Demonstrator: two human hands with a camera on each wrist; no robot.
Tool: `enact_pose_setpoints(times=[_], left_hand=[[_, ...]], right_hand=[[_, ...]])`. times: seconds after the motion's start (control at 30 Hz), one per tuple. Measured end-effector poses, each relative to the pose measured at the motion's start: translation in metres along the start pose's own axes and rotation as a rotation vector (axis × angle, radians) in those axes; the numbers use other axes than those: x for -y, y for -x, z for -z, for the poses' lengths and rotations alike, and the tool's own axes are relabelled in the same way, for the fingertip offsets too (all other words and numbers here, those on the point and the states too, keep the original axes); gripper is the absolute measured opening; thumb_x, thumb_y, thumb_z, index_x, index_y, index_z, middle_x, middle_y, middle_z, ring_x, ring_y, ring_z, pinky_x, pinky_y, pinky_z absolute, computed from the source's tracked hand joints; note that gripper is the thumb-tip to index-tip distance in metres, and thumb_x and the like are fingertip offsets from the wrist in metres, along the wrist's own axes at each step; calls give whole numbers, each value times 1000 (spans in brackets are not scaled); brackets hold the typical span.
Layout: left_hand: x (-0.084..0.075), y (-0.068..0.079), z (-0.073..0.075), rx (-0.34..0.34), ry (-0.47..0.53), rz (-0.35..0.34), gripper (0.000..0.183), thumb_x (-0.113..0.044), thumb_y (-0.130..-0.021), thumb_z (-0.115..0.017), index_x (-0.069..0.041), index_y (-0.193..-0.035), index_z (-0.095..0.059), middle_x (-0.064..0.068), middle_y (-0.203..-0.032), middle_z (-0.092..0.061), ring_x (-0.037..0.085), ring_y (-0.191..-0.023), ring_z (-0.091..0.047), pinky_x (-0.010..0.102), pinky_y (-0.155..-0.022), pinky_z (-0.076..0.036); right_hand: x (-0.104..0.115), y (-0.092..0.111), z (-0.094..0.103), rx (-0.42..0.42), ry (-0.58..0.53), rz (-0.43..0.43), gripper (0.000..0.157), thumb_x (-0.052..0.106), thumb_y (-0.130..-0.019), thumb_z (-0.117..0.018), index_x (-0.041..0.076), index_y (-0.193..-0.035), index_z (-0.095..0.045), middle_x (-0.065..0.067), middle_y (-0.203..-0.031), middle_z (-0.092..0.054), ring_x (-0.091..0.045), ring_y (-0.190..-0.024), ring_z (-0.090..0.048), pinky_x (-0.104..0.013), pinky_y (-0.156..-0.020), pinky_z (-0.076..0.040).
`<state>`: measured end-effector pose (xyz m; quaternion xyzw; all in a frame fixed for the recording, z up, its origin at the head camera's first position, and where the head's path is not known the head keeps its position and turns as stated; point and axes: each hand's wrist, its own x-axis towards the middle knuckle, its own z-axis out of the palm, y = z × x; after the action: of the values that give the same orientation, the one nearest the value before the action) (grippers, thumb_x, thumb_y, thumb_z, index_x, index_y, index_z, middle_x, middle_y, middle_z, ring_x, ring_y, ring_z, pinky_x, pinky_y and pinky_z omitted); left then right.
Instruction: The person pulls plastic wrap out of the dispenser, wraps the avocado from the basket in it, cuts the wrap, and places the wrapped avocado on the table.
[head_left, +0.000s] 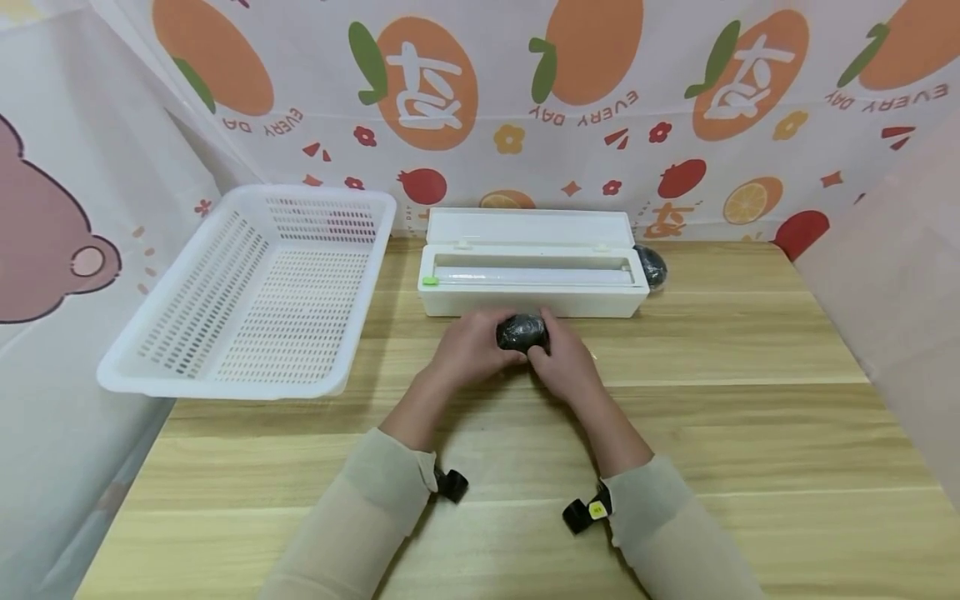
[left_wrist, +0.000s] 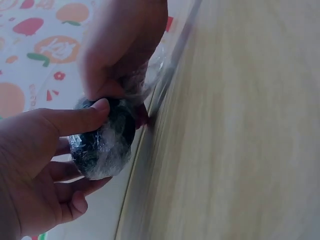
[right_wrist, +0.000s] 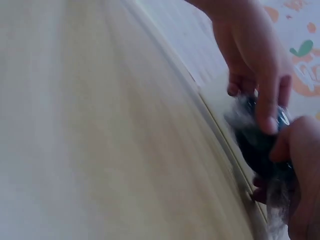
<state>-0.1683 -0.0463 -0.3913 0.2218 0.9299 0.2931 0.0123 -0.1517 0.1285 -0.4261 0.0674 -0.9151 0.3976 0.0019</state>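
Between both hands is a dark, rounded object [head_left: 522,332] wrapped in clear cling film, in front of the white cling film box. My left hand [head_left: 471,348] grips its left side, the thumb on top and fingers beneath in the left wrist view. My right hand [head_left: 566,365] pinches the other side, where loose crinkled film [right_wrist: 278,202] hangs from it. The white cling film box [head_left: 534,303] has its lid raised, with the film roll [head_left: 532,277] inside. A second dark wrapped object [head_left: 651,267] lies by the box's right end, partly hidden behind it.
A white perforated plastic basket [head_left: 341,377] stands on the left of the wooden table [head_left: 750,433]. A fruit-printed cloth [head_left: 517,167] hangs behind the table, close to the box. A small green tab [head_left: 430,282] sits at the box's left end.
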Motion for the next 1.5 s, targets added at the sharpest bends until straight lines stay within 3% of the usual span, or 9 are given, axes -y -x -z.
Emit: enact_pose_setpoints(times=[0.33, 0.5, 0.57, 0.63, 0.73, 1.03, 1.23, 1.4, 1.5], left_hand=[[-8, 2, -4, -16, 33, 98, 39, -37, -76, -84, -12, -104, -71, 6, -99, -72, 21, -91, -65, 38, -81, -53], [0, 1, -2, 54, 149, 196, 42, -42, -78, -82, -11, -105, -73, 5, -98, -72, 18, -86, -63, 33, -77, -52], [3, 0, 1, 77, 201, 228, 43, -43, -78, -82, -10, -106, -73, 5, -96, -72, 18, -83, -62, 32, -73, -51], [6, -1, 4, 97, 238, 251, 45, -43, -78, -81, -9, -106, -73, 6, -93, -71, 18, -79, -60, 30, -69, -50], [8, -2, 6, 118, 267, 262, 48, -45, -80, -79, -7, -108, -73, 7, -94, -71, 19, -79, -61, 30, -66, -50], [1, 1, 4, 139, 268, 271, 76, -53, -93, -59, -5, -149, -39, 19, -143, -52, 33, -130, -50, 48, -105, -44], [-3, 4, 4, 194, 247, 247, 48, -48, -100, -46, -7, -113, -66, 11, -100, -68, 24, -87, -61, 37, -74, -50], [-1, 5, 5, 245, 222, 267, 48, -49, -102, -40, -7, -103, -64, 10, -91, -66, 24, -80, -61, 34, -69, -48], [3, 5, 7, 287, 210, 262, 51, -52, -102, -38, -8, -107, -64, 10, -96, -65, 24, -84, -60, 35, -71, -48]], right_hand=[[13, 19, -20, -135, -450, -189, 63, 15, -95, -34, 16, -157, -24, -2, -161, -26, -12, -147, -23, -34, -120, -22], [16, 23, -23, -171, -778, -209, 61, 7, -92, -36, 12, -153, -34, 0, -158, -33, -10, -88, -52, -18, -75, -44], [17, 23, -24, -203, -876, -179, 59, 2, -91, -36, 8, -150, -39, -3, -156, -38, -6, -79, -48, -14, -67, -41], [16, 23, -24, -232, -912, -155, 58, -3, -90, -36, 6, -146, -44, -4, -154, -41, -1, -98, -58, -9, -75, -45], [13, 21, -25, -289, -851, -118, 51, -8, -91, -42, 4, -140, -52, -7, -146, -51, -2, -127, -51, -11, -93, -46], [8, 22, -25, -319, -534, 19, 40, 10, -100, -51, 6, -139, -54, -2, -147, -50, -11, -137, -44, -23, -110, -37], [11, 25, -16, -76, -228, 129, 69, 30, -93, -59, 6, -153, -32, -1, -162, -24, -15, -151, -18, -43, -121, -21], [6, 22, -15, 49, -40, 212, 100, 45, -85, -75, 3, -156, -20, -9, -165, -13, -21, -152, -10, -49, -119, -23], [5, 22, -17, 73, 47, 242, 97, 45, -89, -70, 3, -157, -15, -10, -166, -7, -22, -153, -4, -49, -120, -20]])
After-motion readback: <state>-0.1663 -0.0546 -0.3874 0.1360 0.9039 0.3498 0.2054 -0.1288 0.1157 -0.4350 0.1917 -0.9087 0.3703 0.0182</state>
